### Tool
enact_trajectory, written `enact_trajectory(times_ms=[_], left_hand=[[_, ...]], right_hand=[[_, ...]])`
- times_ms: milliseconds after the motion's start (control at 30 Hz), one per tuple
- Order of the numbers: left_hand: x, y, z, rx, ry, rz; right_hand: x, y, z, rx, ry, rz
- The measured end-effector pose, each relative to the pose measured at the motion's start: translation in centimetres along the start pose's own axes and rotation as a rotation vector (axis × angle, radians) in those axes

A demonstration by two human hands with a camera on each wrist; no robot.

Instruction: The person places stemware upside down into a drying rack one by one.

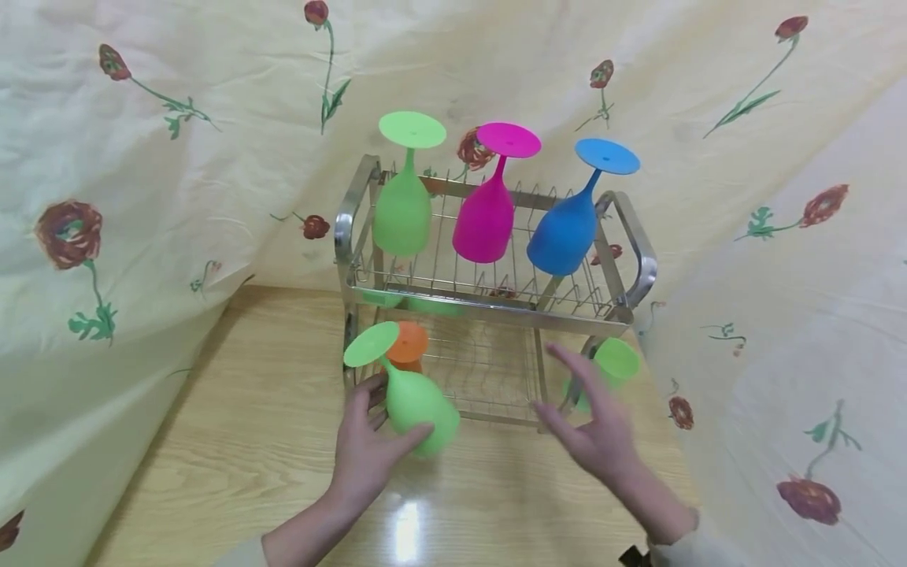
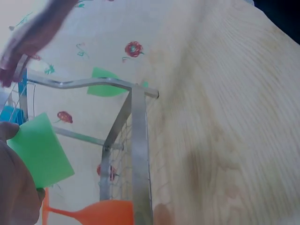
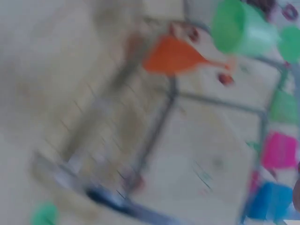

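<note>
My left hand (image 1: 368,457) grips the bowl of a light green plastic wine glass (image 1: 423,409), tilted with its foot up, in front of a two-tier metal dish rack (image 1: 489,312). An orange wine glass (image 1: 411,340) stands upside down on the lower tier, partly hidden behind the held glass. My right hand (image 1: 598,433) holds nothing, its fingers spread near the rack's lower right. Upside down on the top tier are a green wine glass (image 1: 402,216), a magenta one (image 1: 485,220) and a blue one (image 1: 564,236). The right wrist view is blurred.
Another green piece (image 1: 616,361) shows at the rack's right side, partly behind the frame. Green shapes (image 1: 434,305) show just under the top tier's front rail. The rack stands on a light wood table (image 1: 234,409), with flowered cloth (image 1: 234,118) behind and at both sides.
</note>
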State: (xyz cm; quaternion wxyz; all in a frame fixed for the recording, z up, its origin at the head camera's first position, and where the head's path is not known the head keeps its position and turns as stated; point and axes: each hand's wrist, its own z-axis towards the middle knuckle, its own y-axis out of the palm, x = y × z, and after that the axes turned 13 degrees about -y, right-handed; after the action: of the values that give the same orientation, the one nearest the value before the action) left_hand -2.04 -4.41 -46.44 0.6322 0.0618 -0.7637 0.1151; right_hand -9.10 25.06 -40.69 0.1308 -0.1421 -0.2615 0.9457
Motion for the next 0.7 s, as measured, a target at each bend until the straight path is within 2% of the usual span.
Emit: enact_trajectory(times_ms=[67, 167, 200, 267, 467, 533, 700], left_hand=[[0.1, 0.5, 0.1, -0.012, 0.023, 0.013], [0.1, 1.5, 0.4, -0.043, 0.057, 0.017], [0.1, 1.8, 0.5, -0.055, 0.079, 0.021], [0.1, 2.5, 0.7, -0.066, 0.126, 0.054], [-0.2, 4.8, 1.6, -0.042, 0.282, 0.275], [-0.5, 5.5, 2.0, -0.031, 0.333, 0.33], [-1.2, 7.0, 3.3, 0.018, 0.408, 0.44]], right_hand=[[0.3, -1.6, 1.8, 0.106, -0.068, -0.064], [0.8, -3.8, 4.6, 0.286, -0.126, -0.101], [1.1, -4.5, 5.4, 0.33, -0.132, -0.103], [1.8, -5.7, 6.3, 0.381, -0.089, -0.091], [6.3, -8.4, 5.1, 0.317, 0.21, -0.029], [7.4, -8.7, 4.9, 0.298, 0.3, -0.008], [8.9, -8.5, 5.3, 0.272, 0.479, 0.075]])
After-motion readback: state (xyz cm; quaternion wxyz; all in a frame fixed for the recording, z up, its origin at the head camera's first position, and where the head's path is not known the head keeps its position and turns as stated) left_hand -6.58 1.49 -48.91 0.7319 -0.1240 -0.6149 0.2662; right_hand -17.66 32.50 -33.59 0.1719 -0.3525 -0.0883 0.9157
